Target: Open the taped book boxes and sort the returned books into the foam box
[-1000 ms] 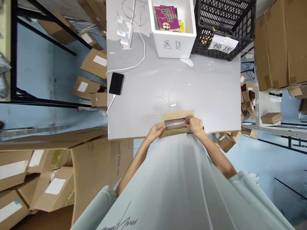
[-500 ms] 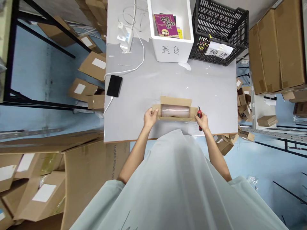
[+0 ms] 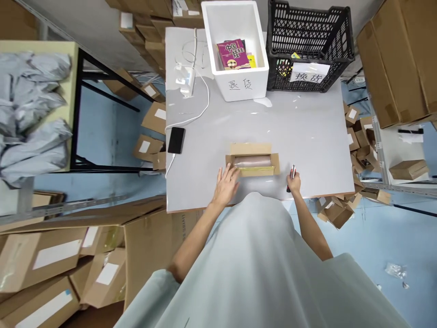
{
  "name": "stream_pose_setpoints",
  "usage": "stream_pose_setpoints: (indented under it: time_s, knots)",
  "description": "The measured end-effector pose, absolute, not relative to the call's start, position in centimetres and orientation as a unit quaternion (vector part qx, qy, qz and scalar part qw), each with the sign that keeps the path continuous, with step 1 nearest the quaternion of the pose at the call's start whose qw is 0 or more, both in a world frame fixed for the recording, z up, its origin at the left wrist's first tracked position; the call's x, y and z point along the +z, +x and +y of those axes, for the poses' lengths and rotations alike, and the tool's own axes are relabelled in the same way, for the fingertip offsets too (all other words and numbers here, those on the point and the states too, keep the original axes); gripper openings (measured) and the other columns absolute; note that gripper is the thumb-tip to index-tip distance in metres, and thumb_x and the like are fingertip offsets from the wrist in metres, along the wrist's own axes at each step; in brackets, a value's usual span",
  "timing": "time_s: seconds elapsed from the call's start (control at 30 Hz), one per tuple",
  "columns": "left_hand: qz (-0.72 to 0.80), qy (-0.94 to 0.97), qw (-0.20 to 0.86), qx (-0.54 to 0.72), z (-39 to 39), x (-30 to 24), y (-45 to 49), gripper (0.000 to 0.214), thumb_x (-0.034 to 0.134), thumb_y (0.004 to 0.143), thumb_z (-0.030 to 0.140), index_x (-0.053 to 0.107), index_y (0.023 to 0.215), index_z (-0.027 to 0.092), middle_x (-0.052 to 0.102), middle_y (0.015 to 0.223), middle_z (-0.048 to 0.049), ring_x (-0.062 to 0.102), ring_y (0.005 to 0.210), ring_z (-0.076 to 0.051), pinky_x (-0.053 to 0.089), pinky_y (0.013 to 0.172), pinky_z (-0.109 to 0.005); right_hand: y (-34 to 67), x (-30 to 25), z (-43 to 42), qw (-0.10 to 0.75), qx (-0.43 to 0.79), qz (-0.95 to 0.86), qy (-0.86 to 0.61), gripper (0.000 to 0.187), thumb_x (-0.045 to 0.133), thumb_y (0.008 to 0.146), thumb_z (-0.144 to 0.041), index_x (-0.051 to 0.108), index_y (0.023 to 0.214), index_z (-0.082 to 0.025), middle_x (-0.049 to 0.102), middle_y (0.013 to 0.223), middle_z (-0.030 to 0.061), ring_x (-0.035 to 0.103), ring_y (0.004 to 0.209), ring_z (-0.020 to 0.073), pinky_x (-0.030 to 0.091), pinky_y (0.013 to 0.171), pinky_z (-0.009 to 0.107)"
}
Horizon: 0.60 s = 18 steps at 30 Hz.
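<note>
A small open cardboard box (image 3: 251,149) lies on the grey table (image 3: 303,136) in front of me, its flaps folded out. Inside it shows a pinkish roll-shaped item wrapped in clear plastic (image 3: 252,161). My left hand (image 3: 225,184) is open, fingers spread, at the box's front left corner; whether it touches the flap I cannot tell. To the right of the box, my right hand (image 3: 294,182) is closed around a red and black box cutter (image 3: 292,173), apart from the box near the table's front edge.
At the back stand a white foam bin (image 3: 244,89) with books and a black plastic crate (image 3: 310,45). A phone (image 3: 176,140) on a cable and a power strip (image 3: 187,84) lie left. A large carton (image 3: 146,255) of boxes stands lower left; grey parcels (image 3: 34,100) lie on a shelf.
Both hands have let go of the box's end flaps. My right hand moved right and down with the cutter; my left hand opened over the front left corner. The view shifted left.
</note>
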<state>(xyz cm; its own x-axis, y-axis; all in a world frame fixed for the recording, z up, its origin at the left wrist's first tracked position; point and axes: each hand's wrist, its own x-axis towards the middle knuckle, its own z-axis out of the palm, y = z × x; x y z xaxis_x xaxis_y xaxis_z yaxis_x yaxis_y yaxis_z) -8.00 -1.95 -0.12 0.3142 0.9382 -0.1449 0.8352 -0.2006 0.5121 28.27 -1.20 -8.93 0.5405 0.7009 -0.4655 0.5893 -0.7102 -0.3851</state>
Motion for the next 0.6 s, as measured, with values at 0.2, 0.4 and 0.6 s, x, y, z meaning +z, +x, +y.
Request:
stream_pose_setpoints:
  time_s: [0.2, 0.4, 0.6]
  knots:
    - [0.597, 0.761, 0.230, 0.107, -2.2, -1.0, -7.5, 0.042, 0.049, 0.103, 0.016, 0.074, 0.136, 0.023, 0.073, 0.127, -0.0160, 0.062, 0.139, -0.034, 0.028, 0.139, -0.064, 29.0, -9.9, -1.7, 0.038, 0.280, -0.394, -0.875, 0.045, 0.056, 0.100, -0.026, 0.062, 0.140, -0.008, 0.062, 0.144, 0.0269, 0.071, 0.116, 0.0313, 0.052, 0.100, 0.037]
    - [0.567, 0.777, 0.246, 0.118, -2.9, -0.8, -7.1, 0.020, 0.058, 0.106, 0.030, 0.077, 0.106, 0.026, 0.073, 0.110, -0.0118, 0.067, 0.121, -0.031, 0.029, 0.139, -0.064, 29.9, -9.9, -1.1, -0.010, 0.262, -0.441, -0.858, 0.036, 0.053, 0.105, -0.024, 0.065, 0.134, -0.007, 0.068, 0.140, 0.0257, 0.061, 0.137, 0.0329, 0.046, 0.110, 0.035]
    - [0.578, 0.758, 0.271, 0.135, -3.1, -0.8, -6.2, 0.027, 0.055, 0.109, 0.036, 0.080, 0.103, 0.025, 0.074, 0.121, -0.0145, 0.062, 0.139, -0.035, 0.025, 0.139, -0.067, 30.9, -8.3, 0.8, -0.042, 0.248, -0.443, -0.861, 0.039, 0.059, 0.101, -0.024, 0.067, 0.133, -0.002, 0.068, 0.138, 0.0307, 0.064, 0.132, 0.0373, 0.050, 0.108, 0.041]
